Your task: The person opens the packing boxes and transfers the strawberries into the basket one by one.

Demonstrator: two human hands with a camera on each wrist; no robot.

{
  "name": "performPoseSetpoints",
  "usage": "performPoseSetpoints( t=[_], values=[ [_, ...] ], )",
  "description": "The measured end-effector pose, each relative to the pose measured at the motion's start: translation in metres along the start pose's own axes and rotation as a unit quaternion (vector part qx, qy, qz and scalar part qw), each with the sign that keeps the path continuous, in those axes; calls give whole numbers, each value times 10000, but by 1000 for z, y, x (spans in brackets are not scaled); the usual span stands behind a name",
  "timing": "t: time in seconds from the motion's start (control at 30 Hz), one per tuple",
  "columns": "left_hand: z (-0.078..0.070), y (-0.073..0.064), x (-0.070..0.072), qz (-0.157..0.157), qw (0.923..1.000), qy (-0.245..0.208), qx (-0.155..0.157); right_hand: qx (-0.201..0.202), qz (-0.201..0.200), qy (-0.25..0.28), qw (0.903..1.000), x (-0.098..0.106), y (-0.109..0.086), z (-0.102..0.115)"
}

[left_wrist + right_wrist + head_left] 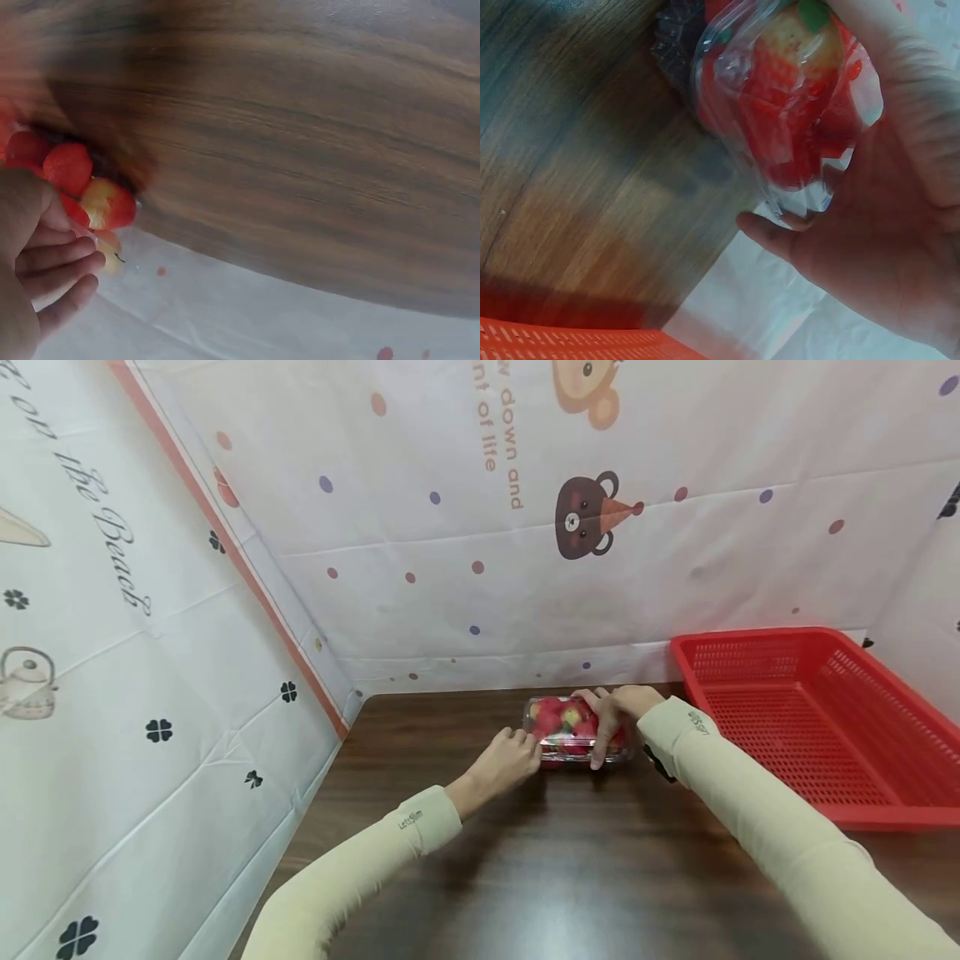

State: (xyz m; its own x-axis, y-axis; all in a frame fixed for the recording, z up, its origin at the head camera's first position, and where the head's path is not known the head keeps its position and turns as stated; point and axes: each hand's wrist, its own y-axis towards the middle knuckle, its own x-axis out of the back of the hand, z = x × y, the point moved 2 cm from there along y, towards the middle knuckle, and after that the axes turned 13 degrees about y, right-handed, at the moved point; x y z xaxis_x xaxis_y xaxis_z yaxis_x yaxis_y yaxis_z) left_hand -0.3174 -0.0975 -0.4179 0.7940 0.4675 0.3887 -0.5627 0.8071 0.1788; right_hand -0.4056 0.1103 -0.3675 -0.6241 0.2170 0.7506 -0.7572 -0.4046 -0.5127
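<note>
A clear plastic clamshell box (564, 745) full of red and pale yellow strawberries (795, 90) sits near the back edge of the table. At the box's front left corner is my left hand (506, 762); in the left wrist view its thumb and forefinger pinch the plastic edge beside the fruit (69, 169), the other fingers loosely bent. My right hand (617, 710) spans the right end from above, gripping it with the thumb down the front side and the fingers toward the back. Part of the box's right end is hidden under this hand.
A large red plastic basket (847, 817) with slotted walls stands on the right, close beside my right forearm. The dark wooden table (555, 877) ends at a printed white cloth wall (450, 602) behind the box. Another cloth wall rises on the left.
</note>
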Motion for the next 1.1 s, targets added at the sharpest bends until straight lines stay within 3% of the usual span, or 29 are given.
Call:
performPoseSetpoints(
  t=[0.1,0.3,0.43,0.63,0.87,0.97,1.1],
  values=[
    [-2,-4,0,139,9997,211,59,18,23,221,9998,-2,2,-1],
    [-2,4,8,185,9975,510,-446,-46,14,438,9990,-3,12,-9],
    [-3,8,9,153,9978,412,-493,-13,-29,584,9983,-6,14,-12],
    [-4,1,5,46,9991,8,-427,228,-201,-104,9995,-9,7,-4],
    [-1,-5,2,-144,9988,-305,-363,229,-350,-333,9986,-7,9,2],
    [1,-12,2,-161,9988,-314,-337,147,-248,-332,9990,-7,9,10],
    [8,-14,3,-409,9988,-154,-226,-7,-83,-404,9991,-2,2,14]
  ],
)
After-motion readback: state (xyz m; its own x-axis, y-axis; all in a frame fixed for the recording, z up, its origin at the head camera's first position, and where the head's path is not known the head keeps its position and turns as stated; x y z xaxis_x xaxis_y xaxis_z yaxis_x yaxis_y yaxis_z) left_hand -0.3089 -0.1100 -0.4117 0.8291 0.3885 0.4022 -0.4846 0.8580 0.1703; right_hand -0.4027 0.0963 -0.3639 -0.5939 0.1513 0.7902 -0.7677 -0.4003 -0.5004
